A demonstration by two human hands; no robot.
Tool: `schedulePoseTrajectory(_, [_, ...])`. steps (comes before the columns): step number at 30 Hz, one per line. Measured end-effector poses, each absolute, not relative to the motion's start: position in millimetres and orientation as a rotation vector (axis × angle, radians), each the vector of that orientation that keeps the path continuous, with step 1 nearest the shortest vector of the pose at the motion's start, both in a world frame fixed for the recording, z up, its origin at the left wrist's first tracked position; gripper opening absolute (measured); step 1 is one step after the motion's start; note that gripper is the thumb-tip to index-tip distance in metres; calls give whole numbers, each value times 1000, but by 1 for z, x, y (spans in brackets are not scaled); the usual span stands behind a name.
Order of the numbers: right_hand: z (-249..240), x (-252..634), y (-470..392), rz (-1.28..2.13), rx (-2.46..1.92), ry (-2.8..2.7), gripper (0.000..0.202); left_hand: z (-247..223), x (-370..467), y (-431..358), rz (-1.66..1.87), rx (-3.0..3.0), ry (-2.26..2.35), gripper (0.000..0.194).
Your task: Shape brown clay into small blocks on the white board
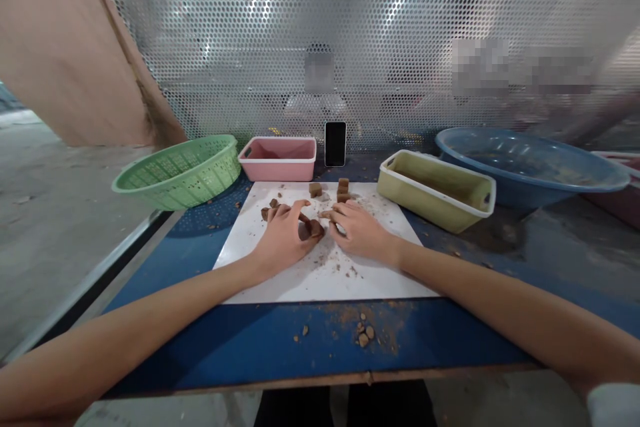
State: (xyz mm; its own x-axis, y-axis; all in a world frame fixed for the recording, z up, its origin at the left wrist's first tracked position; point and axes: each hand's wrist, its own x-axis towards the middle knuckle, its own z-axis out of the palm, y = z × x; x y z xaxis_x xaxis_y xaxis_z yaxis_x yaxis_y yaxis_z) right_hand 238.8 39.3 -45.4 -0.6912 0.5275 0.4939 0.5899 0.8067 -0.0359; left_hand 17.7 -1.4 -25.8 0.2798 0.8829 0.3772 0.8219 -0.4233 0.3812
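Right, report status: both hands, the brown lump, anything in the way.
Left hand curled at brown lump, grip unclear. Right hand beside it, fingers bent, thumb apart. Lump low over white board; loose crumbs scattered nearby.

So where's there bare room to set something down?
On the blue tabletop, between the white board and the near edge, either side of the scattered crumbs. It's crowded around the left hand, right hand and brown blocks, and beyond: green basket, pink bin, phone, olive bin, blue basin.

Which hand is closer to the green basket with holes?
Left. The left hand is right of the green basket and lower in the picture; the right hand is farther right.
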Motion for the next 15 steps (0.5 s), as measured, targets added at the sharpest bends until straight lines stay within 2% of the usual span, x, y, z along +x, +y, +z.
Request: schedulePoseTrajectory(15, [-44,239,37,-196,-834,-2477,21,-29,14,4,917,2317,1503,54])
